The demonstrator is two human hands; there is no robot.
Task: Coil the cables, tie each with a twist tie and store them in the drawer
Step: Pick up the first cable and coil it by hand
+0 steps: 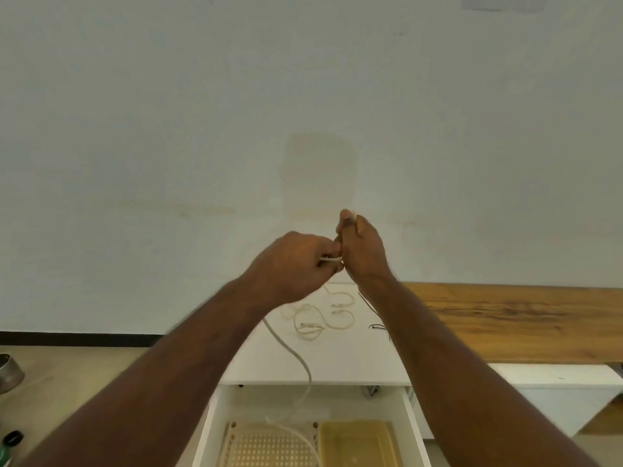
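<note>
The left hand (296, 261) is raised in front of the pale wall, its fingers curled round a short stretch of thin cream-white cable (332, 260) that shows between the knuckles. The right hand (360, 247) sits just beside it, touching it, with thumb and fingers closed together at the top as if pinching something small; what it pinches is too small to make out. From under the left hand a long grey-white flat cable (296, 357) hangs down across the white worktop (354, 362) and trails over its front edge into the open white drawer (409, 419) below. Whether this is the same cable the left hand grips is hidden by the wrist. On the worktop, below the hands, lie several loose cream cables with small plugs (320, 320), spread in open loops and not tied. Just beside them to the right lie thin dark twist ties (376, 326), partly covered by the right forearm. Inside the drawer stand two trays side by side: a beige perforated plastic basket (256, 448) on the left, with the hanging cable's end curving over it, and a translucent yellow plastic tray (357, 444) on the right. A brown wooden countertop (512, 318) adjoins the white worktop on the right. At the far left, on the floor, part of a round metal bowl (8, 370) shows.
</note>
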